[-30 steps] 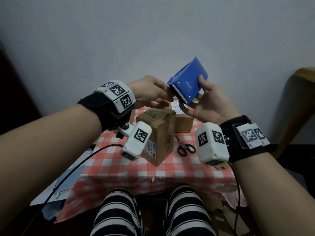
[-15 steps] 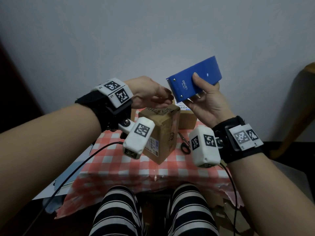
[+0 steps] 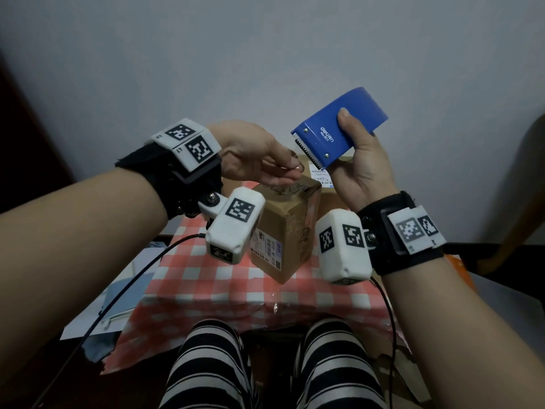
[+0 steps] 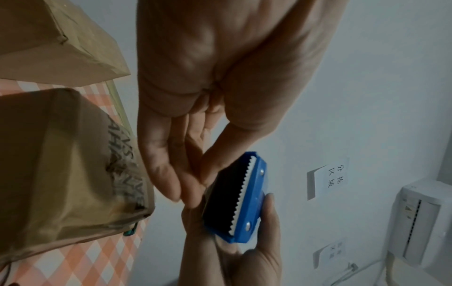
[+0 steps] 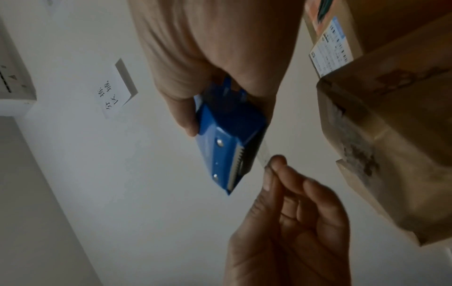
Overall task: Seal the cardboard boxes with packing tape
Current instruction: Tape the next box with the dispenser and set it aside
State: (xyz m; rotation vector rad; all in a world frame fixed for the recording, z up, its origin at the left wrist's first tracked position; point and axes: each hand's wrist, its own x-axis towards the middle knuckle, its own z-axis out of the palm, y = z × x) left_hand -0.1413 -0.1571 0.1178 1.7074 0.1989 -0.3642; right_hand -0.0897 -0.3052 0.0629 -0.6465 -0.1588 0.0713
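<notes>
Blue dispenser (image 3: 339, 134) in right hand (image 3: 364, 169); left fingers (image 5: 277, 170) pinch tape (image 5: 265, 154).

Dim light. Pale grey wall (image 3: 265, 54) behind red-checked tabletop (image 3: 206, 278). Paper notice (image 4: 330, 178) and white wall unit (image 4: 420, 218) on wall.

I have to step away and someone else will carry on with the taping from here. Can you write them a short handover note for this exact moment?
Right hand grips the blue tape dispenser, held up above the table, toothed edge toward the left hand.
Left hand pinches the free end of the clear tape just past the cutter; only a short length is out.
The tall cardboard box stands on the checked tablecloth below the hands; a second box sits behind it.
Done: tape end found and gripped.
Left: pull out tape, stick it over the tall box's top, cut it, then do the second box. I see no fresh tape on either box.
</notes>
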